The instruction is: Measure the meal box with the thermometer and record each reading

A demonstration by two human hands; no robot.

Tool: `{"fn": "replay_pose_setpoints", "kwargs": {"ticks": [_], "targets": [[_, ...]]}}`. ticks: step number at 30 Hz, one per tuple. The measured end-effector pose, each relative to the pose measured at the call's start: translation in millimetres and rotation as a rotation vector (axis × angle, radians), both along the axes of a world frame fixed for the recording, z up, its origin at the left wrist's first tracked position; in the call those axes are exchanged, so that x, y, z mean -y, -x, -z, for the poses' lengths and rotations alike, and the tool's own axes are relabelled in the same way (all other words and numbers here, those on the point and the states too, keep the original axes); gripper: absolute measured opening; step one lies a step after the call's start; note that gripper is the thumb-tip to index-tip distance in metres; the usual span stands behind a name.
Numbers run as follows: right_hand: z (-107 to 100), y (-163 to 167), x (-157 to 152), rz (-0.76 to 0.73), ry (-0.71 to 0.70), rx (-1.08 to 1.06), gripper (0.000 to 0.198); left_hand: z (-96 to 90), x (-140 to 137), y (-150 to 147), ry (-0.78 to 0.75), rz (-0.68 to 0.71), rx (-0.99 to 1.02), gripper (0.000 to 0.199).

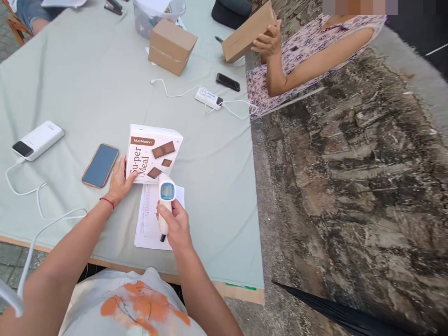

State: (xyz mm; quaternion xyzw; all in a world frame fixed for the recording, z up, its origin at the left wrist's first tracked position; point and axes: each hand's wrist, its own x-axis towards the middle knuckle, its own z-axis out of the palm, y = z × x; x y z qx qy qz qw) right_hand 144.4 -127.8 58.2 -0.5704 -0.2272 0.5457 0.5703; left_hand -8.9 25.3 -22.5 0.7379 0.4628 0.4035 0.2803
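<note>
My left hand (121, 183) grips the lower left edge of a white box (159, 156) with brown lettering and chocolate pieces printed on its face. In my right hand (177, 221) is a white infrared thermometer (167, 190) with a blue-framed screen, held by its handle. Its head sits right at the box's lower edge; whether they touch I cannot tell. Beneath lie printed paper sheets (143, 228), with a black pen (163, 238) partly hidden by my right hand. A phone (101, 165) with an orange-brown edge rests left of my left hand.
A white power bank (38, 140) with a cable lies at left, another power bank (208, 98) farther right near a black device (227, 82). A cardboard box (172, 45) and a clear tub (140, 21) stand behind. Across the table, a person's hand (269, 42) holds another cardboard box (248, 32).
</note>
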Motion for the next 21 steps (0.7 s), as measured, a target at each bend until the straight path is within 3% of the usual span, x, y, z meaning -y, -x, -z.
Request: {"fn": "replay_pose_setpoints", "kwargs": {"ticks": [5,8,11,15,17,21], "targets": [[-22,-9,20,0.036,-0.051,0.096,0.038,2.9,-5,2,-0.020,-0.015,0.060,0.078],[-21,-21,28,0.077,-0.054,0.173,0.040,1.9,-6,2,-0.025,-0.023,0.055,0.077],[1,-44,34,0.200,0.023,0.321,0.050,0.0,-6,2,-0.032,-0.009,0.016,0.072],[52,-88,44,0.356,0.247,0.710,0.068,-1.8,-8,0,-0.018,-0.001,-0.005,0.060],[75,-108,52,0.344,0.327,0.874,0.063,-2.2,-8,0,0.012,0.003,0.017,0.056],[93,-125,63,0.315,0.225,1.188,0.047,-5.3,8,8,0.117,0.001,0.067,0.054]]}}
